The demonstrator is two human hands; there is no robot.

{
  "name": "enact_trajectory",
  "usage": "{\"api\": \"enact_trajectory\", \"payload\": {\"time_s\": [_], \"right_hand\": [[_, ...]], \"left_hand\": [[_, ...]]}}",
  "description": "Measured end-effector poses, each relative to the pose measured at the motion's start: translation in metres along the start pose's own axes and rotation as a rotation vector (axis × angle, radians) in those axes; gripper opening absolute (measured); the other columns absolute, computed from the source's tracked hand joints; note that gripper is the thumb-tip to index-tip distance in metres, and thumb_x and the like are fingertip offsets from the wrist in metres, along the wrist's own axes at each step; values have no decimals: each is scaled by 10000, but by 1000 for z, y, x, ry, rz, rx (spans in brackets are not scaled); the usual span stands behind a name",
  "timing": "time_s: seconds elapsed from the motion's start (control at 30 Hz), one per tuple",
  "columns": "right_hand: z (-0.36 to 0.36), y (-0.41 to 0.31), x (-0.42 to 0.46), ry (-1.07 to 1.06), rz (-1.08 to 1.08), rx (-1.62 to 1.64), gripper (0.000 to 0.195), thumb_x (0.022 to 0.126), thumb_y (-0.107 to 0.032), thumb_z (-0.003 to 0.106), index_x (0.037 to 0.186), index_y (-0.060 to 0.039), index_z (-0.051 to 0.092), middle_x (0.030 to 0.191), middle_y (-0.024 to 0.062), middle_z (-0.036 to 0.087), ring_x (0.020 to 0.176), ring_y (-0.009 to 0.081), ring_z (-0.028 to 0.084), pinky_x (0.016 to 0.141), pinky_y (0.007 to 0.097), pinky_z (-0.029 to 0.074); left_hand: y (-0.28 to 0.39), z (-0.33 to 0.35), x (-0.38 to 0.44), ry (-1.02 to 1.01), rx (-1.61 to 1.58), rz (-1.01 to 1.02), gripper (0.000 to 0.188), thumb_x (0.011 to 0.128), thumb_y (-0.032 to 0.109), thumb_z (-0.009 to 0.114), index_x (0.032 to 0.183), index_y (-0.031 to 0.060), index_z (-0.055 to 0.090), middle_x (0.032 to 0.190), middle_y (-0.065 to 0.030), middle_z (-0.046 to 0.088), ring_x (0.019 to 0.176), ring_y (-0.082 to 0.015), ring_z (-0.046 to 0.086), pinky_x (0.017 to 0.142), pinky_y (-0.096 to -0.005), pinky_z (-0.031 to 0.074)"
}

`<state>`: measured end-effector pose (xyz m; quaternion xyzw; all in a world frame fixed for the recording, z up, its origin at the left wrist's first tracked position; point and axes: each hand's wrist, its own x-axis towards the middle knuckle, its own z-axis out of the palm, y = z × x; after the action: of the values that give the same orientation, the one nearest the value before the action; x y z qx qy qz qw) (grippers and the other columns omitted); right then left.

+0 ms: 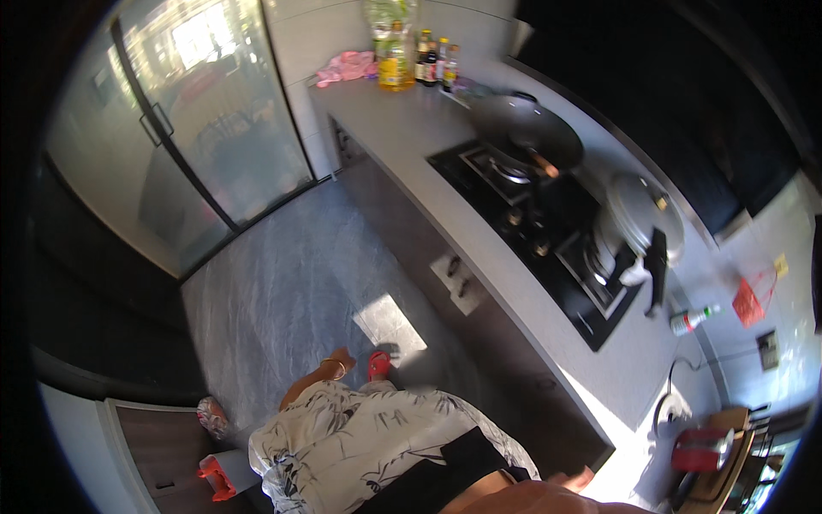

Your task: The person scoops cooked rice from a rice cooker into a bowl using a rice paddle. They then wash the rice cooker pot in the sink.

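Note:
My left hand (343, 360), with a bangle at the wrist, hangs low over the grey floor near a red shoe (379, 365). Its fingers look curled, and whether it holds anything is unclear. At the bottom edge my right hand (573, 479) shows only in part beside the counter's near end; its fingers are mostly hidden. On the black gas stove (533, 225) stand a dark wok (533, 125) with a wooden-tipped handle and a pressure cooker (642, 215) with a black handle.
Oil and sauce bottles (431, 64) and a pink cloth (347, 67) stand at the counter's far end. A green bottle (690, 320) and a red kettle-like appliance (700, 448) are at the right. Sliding glass doors (225, 135) close the far side; a bin (231, 475) stands lower left.

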<state>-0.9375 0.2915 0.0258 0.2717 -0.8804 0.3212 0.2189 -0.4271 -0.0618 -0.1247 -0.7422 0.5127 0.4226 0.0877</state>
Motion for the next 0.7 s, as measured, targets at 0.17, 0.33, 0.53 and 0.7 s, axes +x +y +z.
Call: {"api": "enact_trajectory", "payload": {"time_s": [0.17, 0.33, 0.53, 0.7], "right_hand": [[145, -146, -33, -279, -287, 375, 726, 576, 102, 456, 1286, -50, 429, 1333, 225, 307, 1227, 410, 369, 990, 439, 390], [221, -264, -18, -363, -317, 490, 713, 597, 96, 455, 1294, -36, 376, 1328, 258, 293, 1206, 430, 364, 985, 505, 343], [269, -367, -4, -436, -405, 544, 718, 585, 69, 467, 1289, -39, 368, 1281, 224, 332, 1062, 377, 444, 874, 492, 420], [305, -428, 15, -615, -315, 757, 681, 618, 78, 443, 1288, -14, 367, 1246, 211, 361, 874, 297, 518, 748, 411, 481]], "left_hand": [[-44, -75, 32, 247, -31, 44, 625, 814, 274, 613, 1344, 9, 412, 1276, -212, 521, 1216, -352, 470, 1003, -406, 393], [-114, -158, 46, 345, -379, -116, 508, 764, 177, 575, 1218, -44, 517, 1234, -244, 540, 1161, -367, 518, 939, -397, 442], [-181, -186, 80, 310, -498, -298, 414, 771, 139, 555, 1154, -18, 533, 956, -181, 608, 859, -282, 616, 736, -419, 504], [-113, -231, 130, 231, -733, -285, 650, 798, 204, 591, 1380, 62, 341, 1041, -140, 564, 784, -236, 580, 725, -466, 500]]}}
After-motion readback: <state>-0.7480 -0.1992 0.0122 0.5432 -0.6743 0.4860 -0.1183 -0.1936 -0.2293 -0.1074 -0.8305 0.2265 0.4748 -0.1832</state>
